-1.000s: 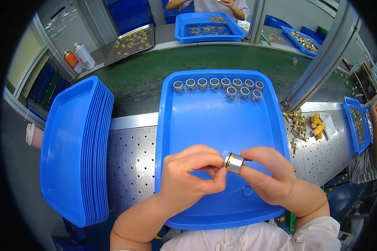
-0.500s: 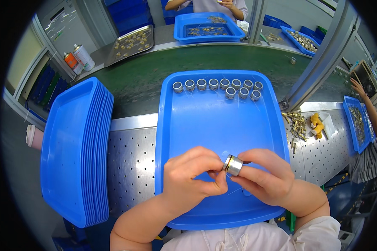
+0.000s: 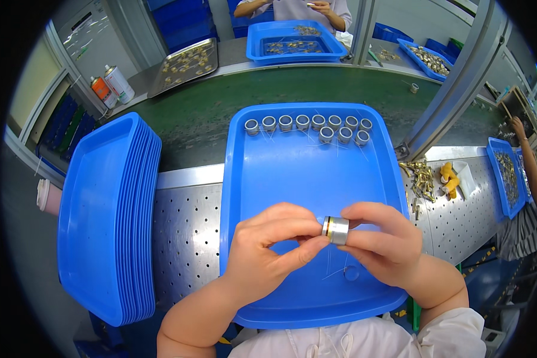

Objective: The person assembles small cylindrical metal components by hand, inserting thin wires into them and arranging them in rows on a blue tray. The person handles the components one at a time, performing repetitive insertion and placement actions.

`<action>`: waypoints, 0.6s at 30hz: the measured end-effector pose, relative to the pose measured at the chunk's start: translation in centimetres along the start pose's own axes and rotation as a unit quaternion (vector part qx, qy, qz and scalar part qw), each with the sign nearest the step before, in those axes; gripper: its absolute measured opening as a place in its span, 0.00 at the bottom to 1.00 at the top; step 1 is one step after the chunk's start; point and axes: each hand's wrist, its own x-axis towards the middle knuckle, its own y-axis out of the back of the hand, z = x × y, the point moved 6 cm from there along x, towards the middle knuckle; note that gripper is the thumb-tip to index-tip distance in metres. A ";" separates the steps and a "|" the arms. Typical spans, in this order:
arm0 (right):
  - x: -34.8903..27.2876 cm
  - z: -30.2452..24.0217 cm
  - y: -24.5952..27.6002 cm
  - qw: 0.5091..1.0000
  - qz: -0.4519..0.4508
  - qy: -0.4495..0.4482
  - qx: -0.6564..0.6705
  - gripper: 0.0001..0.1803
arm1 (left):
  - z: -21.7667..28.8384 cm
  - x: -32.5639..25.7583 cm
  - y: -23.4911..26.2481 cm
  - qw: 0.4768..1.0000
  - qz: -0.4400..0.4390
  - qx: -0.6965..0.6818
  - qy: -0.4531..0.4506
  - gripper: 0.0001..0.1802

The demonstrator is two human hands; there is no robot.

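Over the near part of a blue tray [image 3: 292,179], a short silvery metal cylinder [image 3: 339,231] with dark and yellowish bands at its left end is held level between both hands. My right hand [image 3: 388,241] grips its right side between thumb and fingers. The thumb and forefinger of my left hand [image 3: 274,244] close on the banded left end. Fine wires show below the cylinder. At the tray's far end stand several similar open-topped metal rings [image 3: 302,122] with thin wires, most in one row and a few in front.
A tall stack of blue trays [image 3: 110,221] is at the left on the perforated metal bench [image 3: 188,232]. Brass-coloured parts [image 3: 422,179] and a yellow item [image 3: 449,179] lie at the right. Beyond runs a green belt [image 3: 203,113]; two people work nearby.
The cylinder has turned to lie more level and moved slightly right and up. My left thumb and forefinger have come closer against its banded end.
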 end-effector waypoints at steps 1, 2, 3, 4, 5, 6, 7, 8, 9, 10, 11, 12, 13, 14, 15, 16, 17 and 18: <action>0.1 0.1 0.0 1.000 -0.001 -0.025 0.019 0.13 | 0.4 0.1 0.0 0.999 -0.008 0.030 -0.028 0.09; 0.3 0.1 0.0 0.998 -0.001 -0.049 0.039 0.14 | 0.7 0.2 -0.1 0.997 -0.016 0.059 -0.056 0.09; 0.4 0.2 0.0 0.996 -0.002 -0.074 0.058 0.14 | 1.0 0.2 -0.2 0.992 -0.024 0.089 -0.084 0.08; 0.4 0.4 0.0 0.995 -0.002 -0.075 0.070 0.14 | 1.0 0.1 -0.2 0.991 -0.025 0.096 -0.092 0.09; 0.2 0.6 0.0 0.994 -0.001 -0.077 0.081 0.14 | 1.0 0.1 -0.3 0.989 -0.026 0.104 -0.099 0.09; 0.1 0.8 0.1 0.993 -0.001 -0.078 0.093 0.15 | 1.1 0.0 -0.3 0.988 -0.027 0.111 -0.107 0.10; 0.0 0.8 0.1 0.993 -0.001 -0.077 0.093 0.15 | 0.9 0.0 -0.2 0.992 -0.024 0.090 -0.085 0.11; 0.0 0.9 0.2 0.993 0.000 -0.076 0.094 0.14 | 0.7 0.0 -0.1 0.995 -0.021 0.069 -0.062 0.13; -0.1 0.9 0.2 0.993 0.001 -0.074 0.094 0.14 | 0.5 0.0 -0.1 0.998 -0.018 0.048 -0.039 0.15; 0.0 0.8 0.3 0.993 -0.003 -0.069 0.091 0.14 | 0.5 -0.1 0.0 1.000 -0.005 0.016 -0.018 0.16; 0.1 0.7 0.4 0.994 -0.006 -0.065 0.088 0.14 | 0.5 -0.1 0.0 1.000 0.008 -0.016 0.003 0.17; 0.2 0.7 0.4 0.995 -0.009 -0.060 0.085 0.13 | 0.4 -0.1 0.1 0.998 0.022 -0.048 0.024 0.19; 0.2 0.5 0.4 0.995 -0.014 -0.052 0.080 0.13 | 0.8 -0.1 0.1 1.000 0.013 -0.012 -0.008 0.19; 0.2 0.4 0.4 0.996 -0.018 -0.044 0.075 0.13 | 1.2 0.1 0.1 0.999 0.003 0.023 -0.041 0.20; 0.2 0.2 0.4 0.997 -0.023 -0.035 0.070 0.13 | 1.6 0.1 0.0 0.996 -0.006 0.059 -0.072 0.20; 0.3 0.2 0.4 0.996 -0.025 -0.035 0.076 0.13 | 1.9 0.2 0.0 0.992 -0.008 0.079 -0.094 0.21; 0.3 0.1 0.4 0.996 -0.027 -0.035 0.081 0.13 | 2.1 0.2 0.0 0.988 -0.009 0.100 -0.115 0.21; 0.3 0.0 0.4 0.995 -0.029 -0.035 0.087 0.14 | 2.4 0.2 -0.1 0.983 -0.011 0.120 -0.136 0.21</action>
